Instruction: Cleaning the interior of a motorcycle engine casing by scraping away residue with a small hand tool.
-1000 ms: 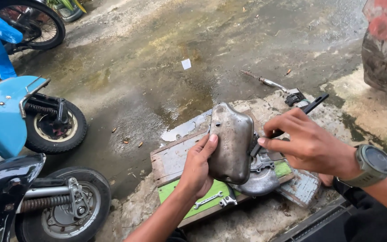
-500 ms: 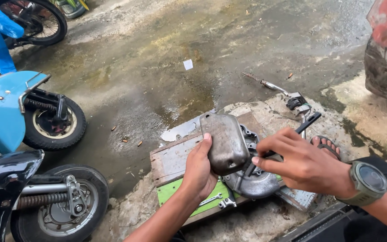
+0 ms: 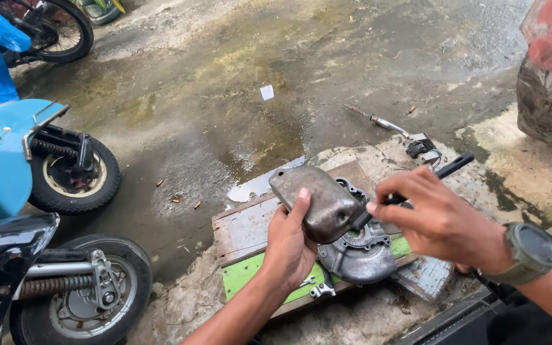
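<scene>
The left hand (image 3: 289, 246) grips a grey metal cover (image 3: 317, 201), tilted up over the engine casing (image 3: 359, 252) on the wooden board (image 3: 244, 233). The right hand (image 3: 439, 220), fingers clenched on a dark tool (image 3: 445, 167), levers at the seam. A slip could jab the left thumb or drop the cover onto the wet concrete (image 3: 225, 96) beyond.

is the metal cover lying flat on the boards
No, the left hand holds the cover tilted up off the boards, while the right hand puts a black tool to its edge.
</scene>
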